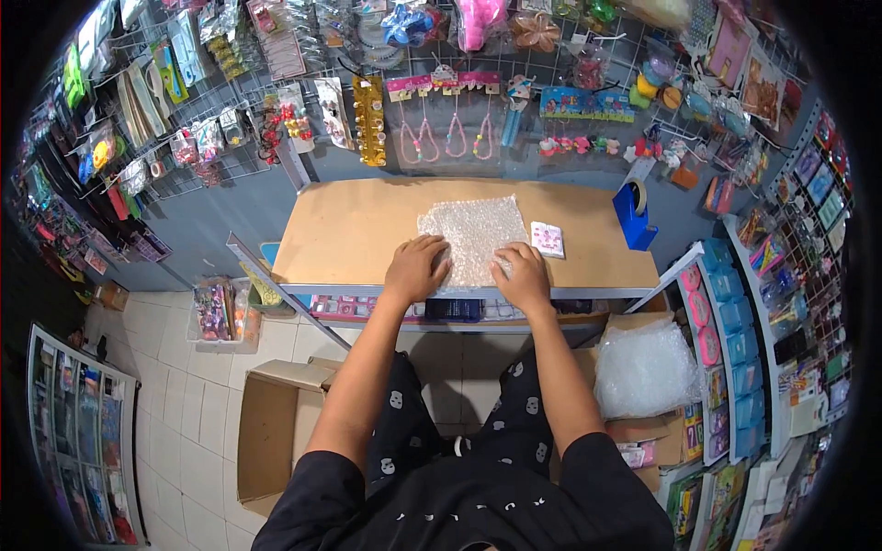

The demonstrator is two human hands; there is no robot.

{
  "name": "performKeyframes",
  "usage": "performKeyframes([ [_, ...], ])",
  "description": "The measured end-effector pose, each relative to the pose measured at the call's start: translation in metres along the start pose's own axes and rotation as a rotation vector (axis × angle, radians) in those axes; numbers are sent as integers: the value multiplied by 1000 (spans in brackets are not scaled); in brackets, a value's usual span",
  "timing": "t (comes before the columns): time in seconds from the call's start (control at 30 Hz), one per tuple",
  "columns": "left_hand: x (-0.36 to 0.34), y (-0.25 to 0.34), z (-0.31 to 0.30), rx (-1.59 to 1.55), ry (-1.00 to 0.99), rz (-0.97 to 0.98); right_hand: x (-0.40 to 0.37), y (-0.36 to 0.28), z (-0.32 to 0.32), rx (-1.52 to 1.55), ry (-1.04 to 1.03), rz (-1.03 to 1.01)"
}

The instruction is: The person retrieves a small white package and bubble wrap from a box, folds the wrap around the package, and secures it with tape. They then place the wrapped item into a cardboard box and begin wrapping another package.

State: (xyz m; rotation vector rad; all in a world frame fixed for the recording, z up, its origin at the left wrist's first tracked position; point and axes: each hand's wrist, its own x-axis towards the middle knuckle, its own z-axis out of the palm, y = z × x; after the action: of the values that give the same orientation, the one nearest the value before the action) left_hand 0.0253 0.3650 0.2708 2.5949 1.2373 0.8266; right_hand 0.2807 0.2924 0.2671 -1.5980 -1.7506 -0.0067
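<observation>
A sheet of clear bubble wrap (476, 230) lies flat on the wooden shelf top in front of me. My left hand (418, 267) rests on its near left corner, fingers bent a little and apart, with nothing held. On the near right part of the same sheet, my right hand (521, 275) lies with its fingers spread and the thumb pointing inward. Just beyond that hand sits a small white packet with pink print (548, 239), touched by neither hand. A blue tape dispenser (635, 220) with a roll of tape stands at the right end.
The shelf top (340, 230) backs onto a wire grid hung with bead bracelets (457, 136) and hair accessories. An open cardboard box (271, 432) is on the floor at left. More bubble wrap (646, 367) is piled at right, beside racks of goods.
</observation>
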Motion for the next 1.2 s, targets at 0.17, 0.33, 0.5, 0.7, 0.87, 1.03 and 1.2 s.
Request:
performKeyframes([
  [0.17, 1, 1, -1, 3, 16, 7, 0, 1, 2, -5, 39, -32],
  [0.33, 0, 2, -2, 4, 4, 5, 0, -2, 1, 8, 48, -18],
  [0.5, -2, 1, -1, -5, 7, -12, 0, -1, 0, 5, 15, -9],
  [0.7, 0, 6, -5, -34, 23, -19, -3, 3, 4, 22, 27, -9],
  [0.87, 1, 2, -3, -37, 25, -6, -9, 3, -2, 125, 234, -41],
  [1.03, 2, 7, -6, -26, 14, 21, -77, 9, -10, 284, 231, 202],
  [1.2, 0, 12, -15, 35, -68, 31, -86, 49, 9, 1401, 268, 1060],
])
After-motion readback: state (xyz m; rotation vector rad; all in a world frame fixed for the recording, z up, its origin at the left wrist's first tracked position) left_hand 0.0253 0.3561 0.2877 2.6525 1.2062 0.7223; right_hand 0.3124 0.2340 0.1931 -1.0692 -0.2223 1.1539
